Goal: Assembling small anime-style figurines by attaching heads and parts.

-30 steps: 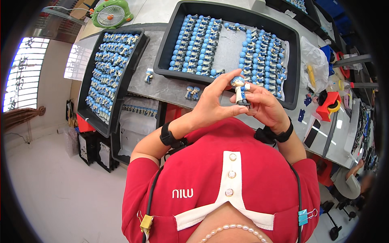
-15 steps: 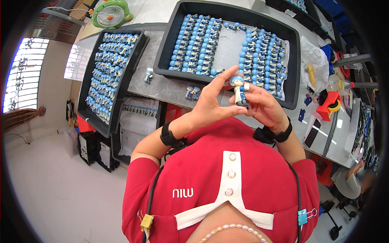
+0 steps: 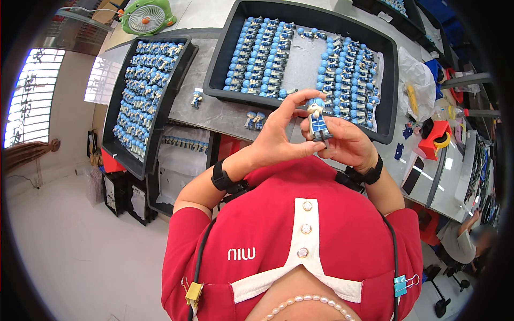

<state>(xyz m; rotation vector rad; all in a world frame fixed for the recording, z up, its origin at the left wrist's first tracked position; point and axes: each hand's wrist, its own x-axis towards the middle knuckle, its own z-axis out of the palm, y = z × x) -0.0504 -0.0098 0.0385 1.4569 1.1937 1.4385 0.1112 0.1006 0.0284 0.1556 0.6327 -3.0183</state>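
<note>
A small blue-haired figurine (image 3: 318, 122) in a blue and cream outfit is held up in front of the chest, roughly upright, head to the far side and dark boots to the near side. The right hand (image 3: 350, 142) grips it from the right with bent fingers, thumb along its side. The left hand (image 3: 270, 136) frames it from the left, index finger curled at the hair and thumb at the boots, closed on it head to foot; the other left fingers are partly hidden.

Left of the hands, a pair of figurines (image 3: 255, 120) sits side by side on the grey tabletop (image 3: 214, 116), and a single figurine (image 3: 196, 98) is farther left. Just beyond the hands, a large black tray (image 3: 387, 109) holds dense rows of similar figurines on both sides of a strip of pale lining. To the left, a second black tray (image 3: 170, 99) is packed with more, above a lower tray (image 3: 153, 193) with one row visible.

A green fan (image 3: 147, 18) stands at the far left. On the right are a crumpled plastic bag (image 3: 422, 77) and a red tape dispenser (image 3: 431, 144); beyond them, at the right edge, sits another person (image 3: 458, 243) in grey.
</note>
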